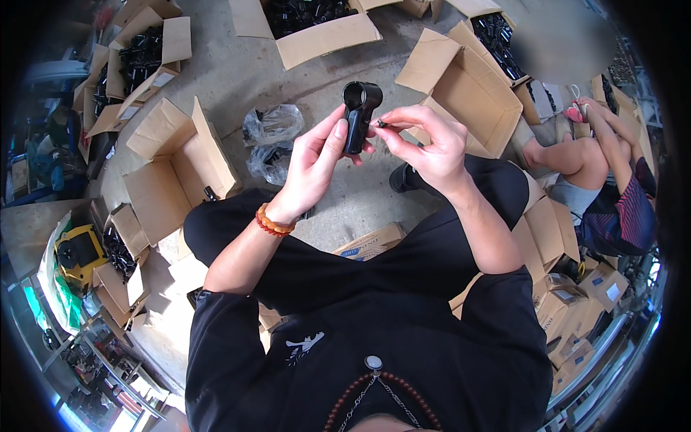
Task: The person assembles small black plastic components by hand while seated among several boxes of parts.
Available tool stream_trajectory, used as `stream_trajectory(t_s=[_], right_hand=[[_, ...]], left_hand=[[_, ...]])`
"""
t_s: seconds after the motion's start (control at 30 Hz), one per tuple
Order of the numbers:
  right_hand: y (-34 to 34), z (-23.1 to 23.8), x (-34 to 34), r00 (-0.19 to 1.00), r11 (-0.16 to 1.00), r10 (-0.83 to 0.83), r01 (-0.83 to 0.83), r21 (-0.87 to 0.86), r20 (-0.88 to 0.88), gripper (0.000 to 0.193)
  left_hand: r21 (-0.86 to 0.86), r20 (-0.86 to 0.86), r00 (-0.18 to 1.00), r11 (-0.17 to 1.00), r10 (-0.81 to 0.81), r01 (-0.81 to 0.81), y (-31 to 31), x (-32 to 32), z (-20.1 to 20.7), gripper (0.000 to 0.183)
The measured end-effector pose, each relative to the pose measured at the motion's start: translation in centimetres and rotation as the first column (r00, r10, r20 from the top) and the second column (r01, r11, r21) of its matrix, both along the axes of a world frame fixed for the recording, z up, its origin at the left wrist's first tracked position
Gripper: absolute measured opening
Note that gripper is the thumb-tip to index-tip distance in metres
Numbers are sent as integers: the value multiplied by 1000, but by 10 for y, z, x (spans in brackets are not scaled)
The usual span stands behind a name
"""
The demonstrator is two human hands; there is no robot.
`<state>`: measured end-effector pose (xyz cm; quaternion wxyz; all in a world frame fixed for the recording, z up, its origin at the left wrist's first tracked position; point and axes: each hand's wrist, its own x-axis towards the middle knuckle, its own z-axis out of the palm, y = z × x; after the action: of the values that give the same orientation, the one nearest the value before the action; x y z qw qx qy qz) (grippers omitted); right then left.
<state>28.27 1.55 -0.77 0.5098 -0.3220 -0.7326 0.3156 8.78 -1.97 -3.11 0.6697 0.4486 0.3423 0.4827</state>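
Observation:
My left hand (314,153) is closed round a glossy black pipe fitting (357,128), held upright in front of me with its round ring end at the top. Thumb and fingers grip its lower tubular part. Close against the fitting's right side, my right hand (435,146) pinches a small dark piece (381,124) between thumb and forefinger. That piece looks like a screw or bolt, but it is too small to be sure. Whether it touches the fitting I cannot tell.
Open cardboard boxes stand left (205,155) and right (479,101). A box of black parts (306,16) lies ahead. Crumpled clear plastic bags (273,126) rest on the concrete floor. Another person (601,191) sits at the right; a yellow-and-black case (78,252) is at the left.

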Motion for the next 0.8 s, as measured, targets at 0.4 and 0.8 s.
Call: stream_trajectory(t_s=[0.4, 0.8], right_hand=[[0, -4, -4, 999, 998, -29, 27, 53, 34, 23], [0, -11, -8, 1000, 997, -15, 14, 71, 13, 23]], left_hand=[[124, -95, 991, 989, 91, -79, -5, 5, 1, 47], [165, -97, 987, 980, 126, -109, -5, 4, -1, 46]])
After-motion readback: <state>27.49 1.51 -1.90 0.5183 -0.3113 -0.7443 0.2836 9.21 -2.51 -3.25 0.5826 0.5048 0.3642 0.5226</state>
